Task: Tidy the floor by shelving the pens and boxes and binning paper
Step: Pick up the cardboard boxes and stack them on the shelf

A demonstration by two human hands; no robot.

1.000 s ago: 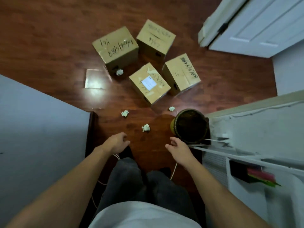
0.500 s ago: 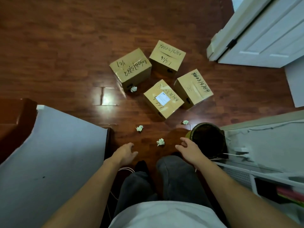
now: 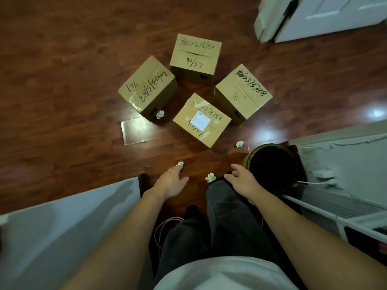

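Note:
Several taped cardboard boxes stand on the dark wooden floor; the nearest box point(image 3: 202, 119) carries a white label. Crumpled paper balls lie around: one point(image 3: 179, 163) at the fingertips of my left hand point(image 3: 170, 182), one point(image 3: 210, 177) between my hands, one point(image 3: 239, 144) beside the bin, one point(image 3: 160, 114) against the left box point(image 3: 146, 88). My left hand is open, fingers spread just short of the paper. My right hand point(image 3: 240, 182) hovers open beside the dark round bin point(image 3: 272, 166). No pens are visible.
A grey surface point(image 3: 62, 227) fills the lower left. White shelving point(image 3: 343, 206) stands at the right, with a white door point(image 3: 326, 15) at top right. A white cable point(image 3: 165, 225) lies by my legs.
The view has moved closer to the boxes. Both hands have stretched forward; my left hand now reaches the paper ball that lay ahead of it.

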